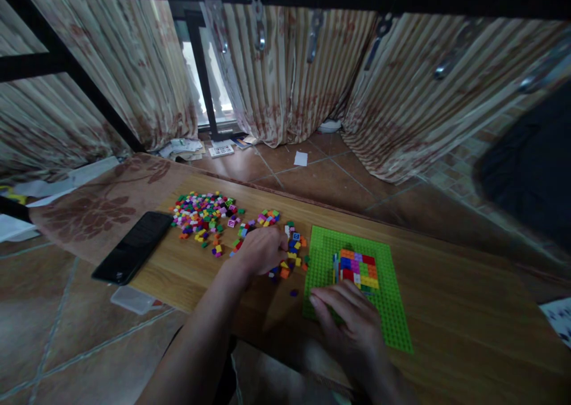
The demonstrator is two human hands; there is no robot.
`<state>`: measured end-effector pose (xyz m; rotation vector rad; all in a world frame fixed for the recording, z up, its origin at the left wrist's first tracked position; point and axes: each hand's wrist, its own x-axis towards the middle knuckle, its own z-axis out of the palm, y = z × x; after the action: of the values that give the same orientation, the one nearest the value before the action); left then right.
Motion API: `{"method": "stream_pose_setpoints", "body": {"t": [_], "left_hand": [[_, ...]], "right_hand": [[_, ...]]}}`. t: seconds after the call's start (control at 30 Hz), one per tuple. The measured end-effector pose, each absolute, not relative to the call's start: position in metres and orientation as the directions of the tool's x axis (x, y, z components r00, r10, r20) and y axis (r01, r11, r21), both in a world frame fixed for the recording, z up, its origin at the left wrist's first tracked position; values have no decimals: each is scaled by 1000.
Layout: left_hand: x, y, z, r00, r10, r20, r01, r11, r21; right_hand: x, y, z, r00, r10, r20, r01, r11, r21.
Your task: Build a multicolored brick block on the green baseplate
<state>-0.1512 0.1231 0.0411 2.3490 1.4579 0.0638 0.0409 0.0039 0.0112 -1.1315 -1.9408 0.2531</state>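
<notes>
Nearest, the right hand (352,322) lies flat, fingers spread, pinning the near edge of a green studded plastic baseplate (392,322) on the wooden tabletop (468,310). A small patch of coloured bricks (359,268) covers little of it, so most remains bare. Just left, the left hand (263,250) has its grip curled over scattered loose bricks (292,259); whether it pinches one, I cannot tell. Beyond lies the larger heap of small multicoloured bricks (203,214).

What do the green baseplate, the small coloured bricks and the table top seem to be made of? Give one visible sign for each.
Green baseplate: likely moulded plastic, matt, with an even grid of studs. Small coloured bricks: probably hard plastic in uniform bright colours, slightly glossy. Table top: wood or wood-look laminate, with straight grain lines and a smooth, faint sheen.
</notes>
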Motion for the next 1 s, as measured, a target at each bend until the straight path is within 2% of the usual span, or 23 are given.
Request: {"method": "stream_pose_setpoints", "body": {"t": [0.23, 0.47, 0.67, 1.0], "left_hand": [[-160, 127, 43, 492, 850, -188, 822, -382, 421], [-185, 132, 50, 474, 875, -94, 747, -344, 569], [-188, 133, 50, 453, 887, -90, 731, -312, 607], [-177, 129, 46, 531, 847, -23, 514, -300, 804]], "right_hand": [[42, 4, 12, -234, 788, 570, 618, 573, -538], [42, 5, 10, -228, 794, 564, 623, 564, -542], [40, 5, 9, -226, 794, 564, 618, 564, -547], [39, 5, 10, -225, 785, 578, 621, 572, -536]]}}
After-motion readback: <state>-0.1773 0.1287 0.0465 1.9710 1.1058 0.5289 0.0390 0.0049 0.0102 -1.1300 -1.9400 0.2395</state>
